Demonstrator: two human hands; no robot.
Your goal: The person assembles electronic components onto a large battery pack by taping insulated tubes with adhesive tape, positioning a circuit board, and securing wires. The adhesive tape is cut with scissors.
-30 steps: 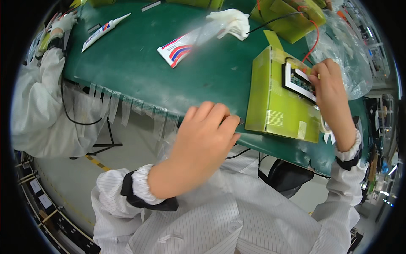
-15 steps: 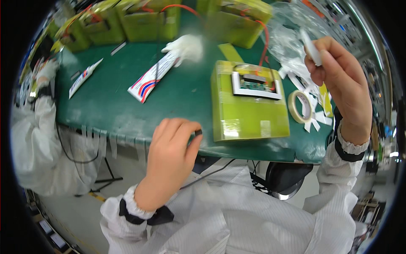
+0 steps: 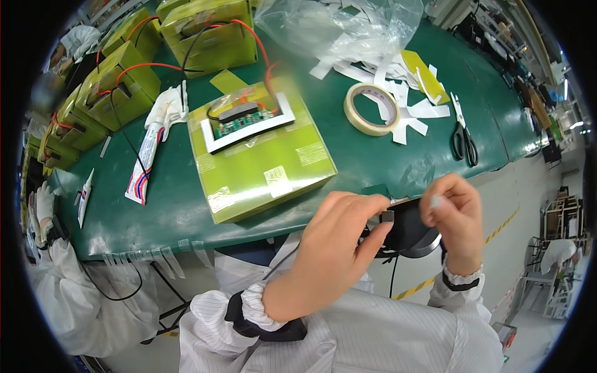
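Note:
In front of me, above my lap, my left hand (image 3: 339, 248) pinches a small dark grey block (image 3: 387, 216) between thumb and fingertips. To its right, apart from it, my right hand (image 3: 459, 214) is closed, with a small white piece (image 3: 436, 201) at its fingertips; motion blur hides its exact shape. Left of centre on the table sits a battery pack (image 3: 267, 180) wrapped in yellow-green. Its top bears a green circuit board (image 3: 239, 124) bordered by a white strip frame (image 3: 249, 140), and red wires run off it. Neither hand touches the pack.
Beyond the pack lie a tape roll (image 3: 353, 118), white paper strips (image 3: 429, 110), scissors (image 3: 460, 137) and a plastic bag (image 3: 336, 28). More packs (image 3: 208, 43) stand far left, near a white tube (image 3: 143, 165). Another person's gloved hand (image 3: 45, 202) is at the left edge.
The view has swung right. My right hand has come down from beside the tape roll toward my left hand, which still pinches the grey block. Less of the white piece shows now.

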